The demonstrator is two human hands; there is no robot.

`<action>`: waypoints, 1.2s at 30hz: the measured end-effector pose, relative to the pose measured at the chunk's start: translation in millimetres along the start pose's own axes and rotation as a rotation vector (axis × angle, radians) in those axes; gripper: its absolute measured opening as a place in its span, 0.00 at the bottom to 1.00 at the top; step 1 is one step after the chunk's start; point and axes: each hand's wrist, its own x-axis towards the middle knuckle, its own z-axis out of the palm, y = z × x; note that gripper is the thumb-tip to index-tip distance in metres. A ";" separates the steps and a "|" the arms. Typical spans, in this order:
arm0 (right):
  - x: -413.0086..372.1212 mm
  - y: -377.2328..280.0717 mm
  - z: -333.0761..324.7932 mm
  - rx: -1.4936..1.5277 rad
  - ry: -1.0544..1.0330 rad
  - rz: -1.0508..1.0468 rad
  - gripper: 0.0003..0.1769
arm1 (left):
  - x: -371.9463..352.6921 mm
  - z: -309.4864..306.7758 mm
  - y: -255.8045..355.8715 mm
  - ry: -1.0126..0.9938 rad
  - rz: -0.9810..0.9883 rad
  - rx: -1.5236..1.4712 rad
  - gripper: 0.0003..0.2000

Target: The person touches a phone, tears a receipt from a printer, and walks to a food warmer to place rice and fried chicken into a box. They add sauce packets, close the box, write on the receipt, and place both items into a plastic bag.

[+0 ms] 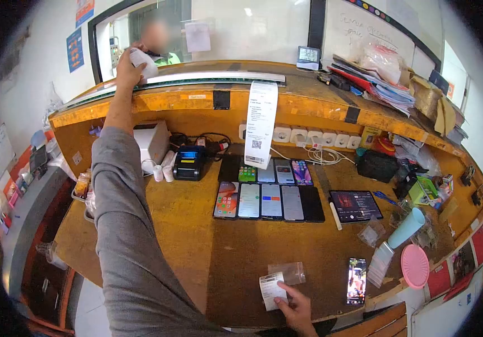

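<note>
My left hand [129,68], at the end of a stretched grey-sleeved arm, is up at the raised counter ledge. Its fingers are closed on a curled piece of white paper [147,63]. Low on the desk, my right hand [294,312] pinches a small printed receipt [271,287] by its right edge. A clear plastic zip bag [293,273] lies just behind that receipt. From the ledge hangs a long printed receipt [261,123] with a QR code, its lower end over the phones [250,200], which stand in two rows on the desk.
A person [165,56] is beyond the window opening. A black receipt printer [189,163] stands at the back left, below the ledge [179,101]. At right are a tablet [356,206], a single phone [356,281], a blue cup [407,226] and a pink lid [415,266].
</note>
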 end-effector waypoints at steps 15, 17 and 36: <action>-0.1 4.7 11.3 -0.044 0.112 -0.232 0.19 | 12.5 9.5 -19.7 -0.067 -0.250 0.214 0.41; 1.2 11.9 10.1 -0.037 0.095 -0.234 0.20 | 13.9 11.4 -21.6 -0.073 -0.242 0.236 0.42; -7.2 -4.6 8.8 0.063 0.100 0.001 0.24 | 46.9 62.9 -111.4 -0.199 0.047 0.233 0.37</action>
